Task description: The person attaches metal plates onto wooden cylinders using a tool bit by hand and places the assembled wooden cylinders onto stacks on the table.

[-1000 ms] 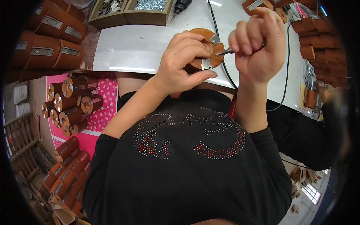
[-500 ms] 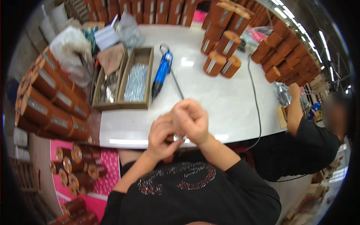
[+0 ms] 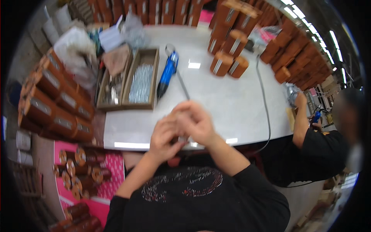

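Note:
Close together over the table's near edge, both hands are curled around something mostly hidden by the fingers. My left hand (image 3: 163, 138) grips from the left, with its thumb below and its fingers bent. My right hand (image 3: 196, 123) lies against it, fingers folded and a little blurred. What they hold cannot be made out. Beyond them on the white table (image 3: 224, 102) lies a blue electric screwdriver (image 3: 167, 75) with a dark tip. Left of it stands a wooden box (image 3: 152, 79) with long silvery screws (image 3: 140, 85) in one compartment and small metal pieces (image 3: 113, 91) in the other.
Brown wooden blocks with metal strips (image 3: 54, 98) are stacked at left. More brown blocks (image 3: 222, 63) stand at the back right, near a grey cable (image 3: 262, 92). Brown cylinders (image 3: 79, 170) lie on pink cloth at lower left. A co-worker (image 3: 313, 147) sits at right.
My right hand has turned slightly and moved closer over the left, covering the brownish piece that showed between them. At the right, the co-worker's hand has lowered a little.

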A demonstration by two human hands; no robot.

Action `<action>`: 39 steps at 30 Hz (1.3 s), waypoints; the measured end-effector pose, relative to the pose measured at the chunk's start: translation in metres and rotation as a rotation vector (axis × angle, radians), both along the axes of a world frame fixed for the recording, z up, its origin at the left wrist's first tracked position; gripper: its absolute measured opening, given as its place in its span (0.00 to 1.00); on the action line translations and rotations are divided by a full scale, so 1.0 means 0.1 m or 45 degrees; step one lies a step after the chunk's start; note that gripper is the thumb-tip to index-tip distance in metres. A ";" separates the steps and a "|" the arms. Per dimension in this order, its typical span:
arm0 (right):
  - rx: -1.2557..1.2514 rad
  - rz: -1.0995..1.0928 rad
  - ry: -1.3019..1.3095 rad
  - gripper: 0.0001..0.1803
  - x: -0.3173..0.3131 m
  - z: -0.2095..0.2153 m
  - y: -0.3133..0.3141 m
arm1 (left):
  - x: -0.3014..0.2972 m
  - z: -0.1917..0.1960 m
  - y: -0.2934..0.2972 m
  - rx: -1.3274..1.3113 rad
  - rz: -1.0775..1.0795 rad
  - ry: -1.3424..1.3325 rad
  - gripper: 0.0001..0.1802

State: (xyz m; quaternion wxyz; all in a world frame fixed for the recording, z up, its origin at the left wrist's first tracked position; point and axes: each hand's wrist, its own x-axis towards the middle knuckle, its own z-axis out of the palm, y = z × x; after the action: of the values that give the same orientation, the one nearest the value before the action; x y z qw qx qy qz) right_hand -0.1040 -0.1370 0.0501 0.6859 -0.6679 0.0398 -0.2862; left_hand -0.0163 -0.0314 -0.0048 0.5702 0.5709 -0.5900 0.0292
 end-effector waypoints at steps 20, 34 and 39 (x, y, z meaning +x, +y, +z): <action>0.408 -0.233 -0.359 0.12 -0.60 -0.16 -0.39 | 0.21 0.23 0.23 0.193 0.450 -0.491 0.20; 0.274 -0.055 -0.419 0.14 -0.23 -0.04 -0.15 | 0.01 0.13 0.12 0.247 0.279 -0.219 0.15; 0.295 -0.127 -0.401 0.08 0.08 0.03 0.09 | 0.21 -0.35 -0.30 -0.914 0.198 -0.443 0.15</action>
State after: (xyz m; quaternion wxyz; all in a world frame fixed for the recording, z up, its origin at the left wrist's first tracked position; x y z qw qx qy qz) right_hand -0.0964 -0.1278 0.0528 0.7408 -0.5288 -0.0022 -0.4142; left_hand 0.0051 -0.0619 -0.0400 0.6210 0.3648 -0.5852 0.3726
